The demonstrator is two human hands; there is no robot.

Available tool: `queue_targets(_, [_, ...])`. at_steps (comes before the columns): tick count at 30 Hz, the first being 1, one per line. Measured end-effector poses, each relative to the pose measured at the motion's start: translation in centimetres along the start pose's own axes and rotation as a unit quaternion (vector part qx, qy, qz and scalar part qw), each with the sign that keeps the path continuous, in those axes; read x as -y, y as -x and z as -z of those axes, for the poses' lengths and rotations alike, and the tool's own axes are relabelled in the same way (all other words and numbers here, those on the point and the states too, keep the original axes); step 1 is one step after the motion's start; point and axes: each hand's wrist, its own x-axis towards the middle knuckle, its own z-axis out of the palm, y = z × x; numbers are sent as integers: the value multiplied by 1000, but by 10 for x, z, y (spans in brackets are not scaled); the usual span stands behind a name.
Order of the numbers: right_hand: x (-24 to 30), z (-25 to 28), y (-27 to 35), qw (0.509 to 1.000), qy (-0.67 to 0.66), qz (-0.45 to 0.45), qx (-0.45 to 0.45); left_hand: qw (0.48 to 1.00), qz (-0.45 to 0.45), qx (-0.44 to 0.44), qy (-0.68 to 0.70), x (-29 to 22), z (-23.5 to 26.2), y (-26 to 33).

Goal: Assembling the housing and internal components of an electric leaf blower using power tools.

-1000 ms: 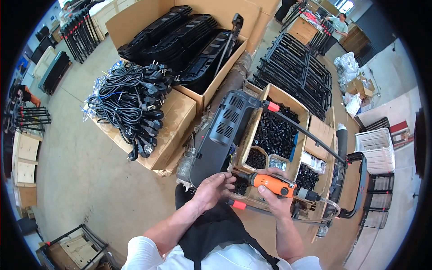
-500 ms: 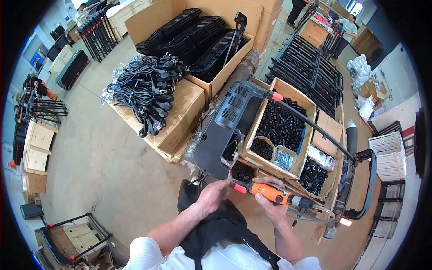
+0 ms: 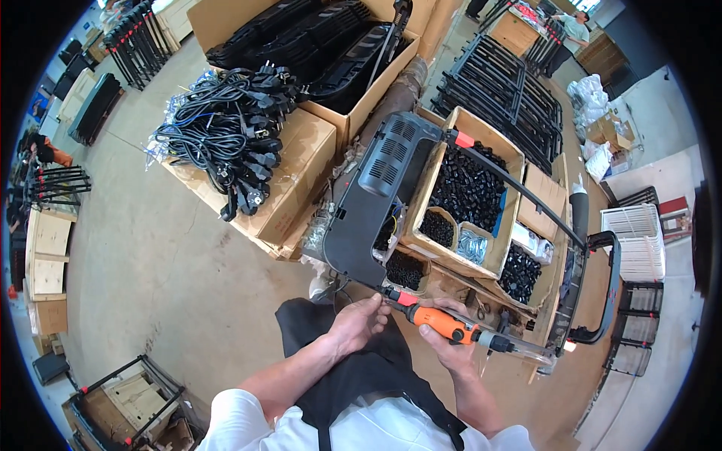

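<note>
Head view: right hand wrapped tight round orange power screwdriver, tip pointing left. Left hand pinches the tip end, just under dark grey panel. Cardboard box of black parts above the grip.

Both forearms reach forward from the lower edge, bare. The left hand pinches with curled fingers; the right hand is closed in a grip.

A tangle of black power cords is lying across a closed cardboard box, dark moulded panels are filling an open carton behind it, and black metal frames are lying stacked on the concrete floor.
</note>
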Motion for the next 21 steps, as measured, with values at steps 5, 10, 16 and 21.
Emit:
queue_targets(5, [-4, -8, 2, 999, 33, 3, -10, 999, 26, 17, 34, -2, 3, -6])
queue_targets(10, [9, -15, -2, 995, 95, -39, -1, 994, 56, 70, 67, 1, 11, -12])
queue_targets(16, [17, -34, -19, 992, 127, 4, 5, 995, 27, 50, 82, -4, 2, -3])
queue_targets(21, [21, -46, -34, 982, 180, -35, 46, 994, -4, 98, -57, -13, 11, 11])
